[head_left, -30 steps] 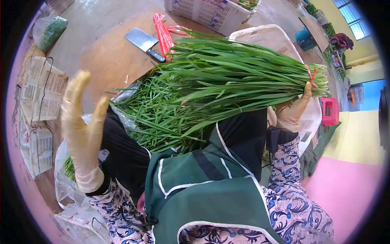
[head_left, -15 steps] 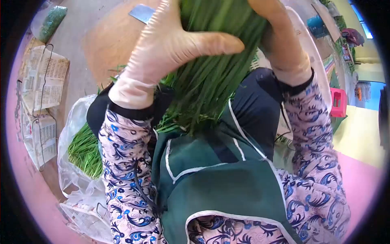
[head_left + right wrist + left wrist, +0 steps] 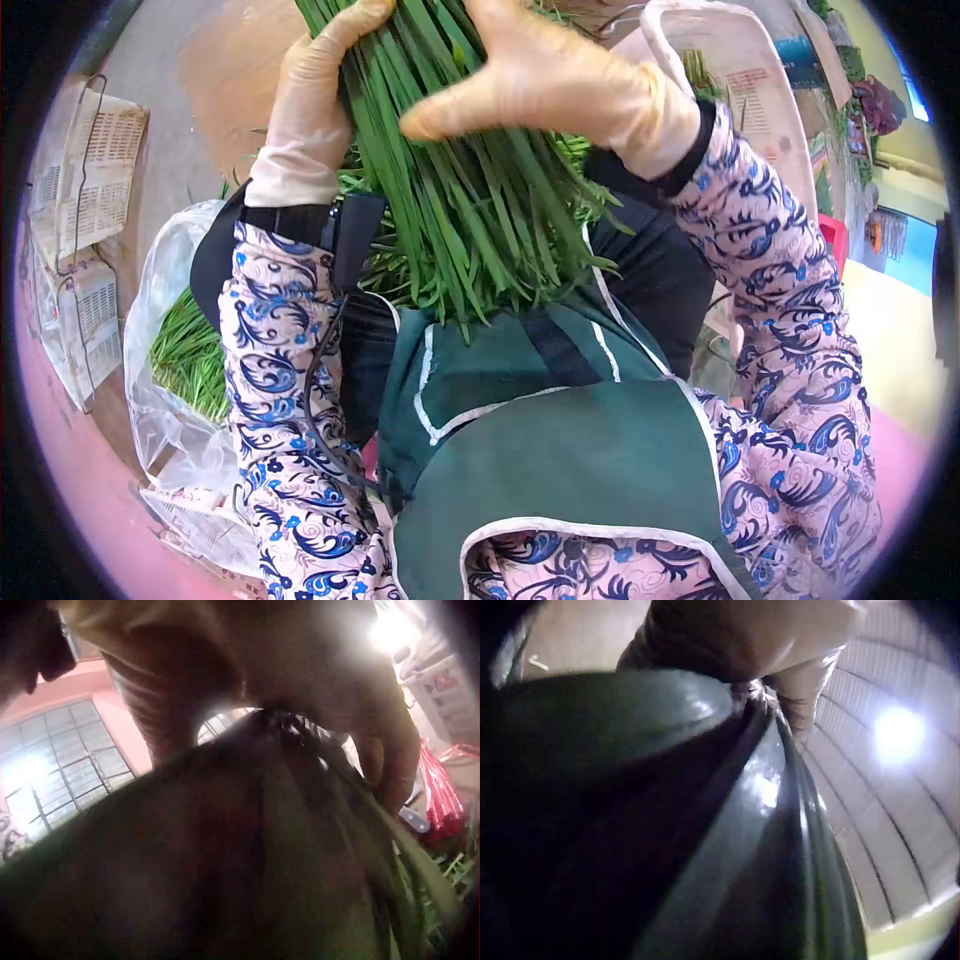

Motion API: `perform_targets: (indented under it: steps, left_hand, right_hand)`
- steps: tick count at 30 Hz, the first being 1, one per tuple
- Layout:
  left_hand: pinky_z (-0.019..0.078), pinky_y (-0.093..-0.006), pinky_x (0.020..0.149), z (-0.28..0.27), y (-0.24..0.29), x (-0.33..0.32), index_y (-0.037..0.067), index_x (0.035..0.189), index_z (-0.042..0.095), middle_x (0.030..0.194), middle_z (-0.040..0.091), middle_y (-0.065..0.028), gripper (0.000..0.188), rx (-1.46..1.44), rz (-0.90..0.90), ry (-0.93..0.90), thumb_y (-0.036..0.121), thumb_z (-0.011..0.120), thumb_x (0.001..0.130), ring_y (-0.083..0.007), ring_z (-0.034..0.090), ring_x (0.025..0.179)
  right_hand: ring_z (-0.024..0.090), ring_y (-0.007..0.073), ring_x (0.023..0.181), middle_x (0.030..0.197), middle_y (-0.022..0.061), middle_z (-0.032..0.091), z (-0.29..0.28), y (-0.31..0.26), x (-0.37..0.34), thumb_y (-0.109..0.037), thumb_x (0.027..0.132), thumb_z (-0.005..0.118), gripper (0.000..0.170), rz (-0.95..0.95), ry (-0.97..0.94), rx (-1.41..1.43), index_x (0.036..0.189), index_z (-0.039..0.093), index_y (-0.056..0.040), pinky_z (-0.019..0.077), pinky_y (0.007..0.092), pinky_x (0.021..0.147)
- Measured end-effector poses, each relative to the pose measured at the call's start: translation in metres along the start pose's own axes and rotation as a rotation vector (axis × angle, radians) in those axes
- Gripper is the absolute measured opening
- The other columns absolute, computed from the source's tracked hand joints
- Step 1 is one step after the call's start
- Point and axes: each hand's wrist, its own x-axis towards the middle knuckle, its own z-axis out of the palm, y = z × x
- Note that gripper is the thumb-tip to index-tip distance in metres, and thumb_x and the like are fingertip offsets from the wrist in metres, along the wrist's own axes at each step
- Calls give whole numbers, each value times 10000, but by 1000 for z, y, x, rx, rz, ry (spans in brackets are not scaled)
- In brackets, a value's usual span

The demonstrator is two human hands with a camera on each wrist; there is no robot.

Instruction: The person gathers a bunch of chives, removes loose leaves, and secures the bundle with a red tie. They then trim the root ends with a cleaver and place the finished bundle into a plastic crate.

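Note:
A thick bundle of garlic chives (image 3: 480, 210) stands between my hands, leaf tips hanging toward the green apron (image 3: 560, 440). My gloved left hand (image 3: 315, 95) grips it from the left, thumb across its upper part. From the right, my gloved right hand (image 3: 560, 75) holds it, thumb stretched over the near leaves. The right wrist view shows that hand's bent fingers (image 3: 390, 765) on the bundle's other side. Dark leaves (image 3: 727, 855) fill much of the left wrist view, below the palm. The bundle's upper end lies beyond the head view's top edge.
A clear plastic bag with more greens (image 3: 190, 360) lies at the left, near stacked white crates (image 3: 95, 190). On the right is a white plastic basket (image 3: 745, 95). The right wrist view shows red strips (image 3: 442, 791) beside a knife handle (image 3: 412, 819).
The bundle has swung from lying sideways in the right hand to upright, tips down. My left hand, raised and apart a second ago, has come onto it; the right hand has moved inward.

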Motion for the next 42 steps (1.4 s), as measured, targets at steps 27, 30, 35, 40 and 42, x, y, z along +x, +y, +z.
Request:
perform_targets:
  steps: [27, 30, 35, 40, 42]
  left_hand:
    - [602, -373, 679, -42, 34, 67, -37, 1021, 654, 911, 714, -134, 350, -86, -56, 409, 167, 815, 786, -240, 703, 735]
    - [602, -359, 673, -31, 33, 61, -43, 1041, 641, 911, 711, -128, 375, -102, -40, 390, 164, 816, 782, -236, 703, 726]
    - [620, -360, 623, -42, 32, 64, 4, 1042, 657, 912, 719, -118, 342, -3, -53, 428, 245, 776, 831, -222, 708, 705]
    - [614, -361, 722, -62, 39, 75, 38, 1092, 659, 966, 717, -102, 352, -100, -28, 377, 267, 759, 844, -238, 711, 790]
    - [604, -364, 774, -66, 47, 69, 41, 1118, 655, 1004, 712, -111, 367, -121, -41, 366, 279, 747, 854, -243, 707, 845]
  right_hand:
    - [597, 136, 654, 693, 70, 664, 0, -26, -45, -302, 948, 659, 304, 520, -14, -228, 905, 700, -4, 491, 293, 628]
    - [591, 163, 626, 694, 95, 654, 14, -10, -38, -279, 936, 672, 270, 610, -104, -13, 900, 688, -12, 484, 301, 603]
    - [600, 184, 597, 700, 101, 644, 21, -10, -47, -190, 901, 694, 178, 196, 16, -219, 883, 670, -15, 487, 305, 577]
    - [635, 163, 637, 737, 70, 653, 6, -35, -91, -94, 886, 700, 96, 138, 130, -131, 916, 655, -15, 494, 279, 585]
    - [650, 175, 681, 796, 80, 670, 3, -34, -112, -79, 882, 700, 110, 372, 148, 17, 965, 656, -21, 507, 283, 614]
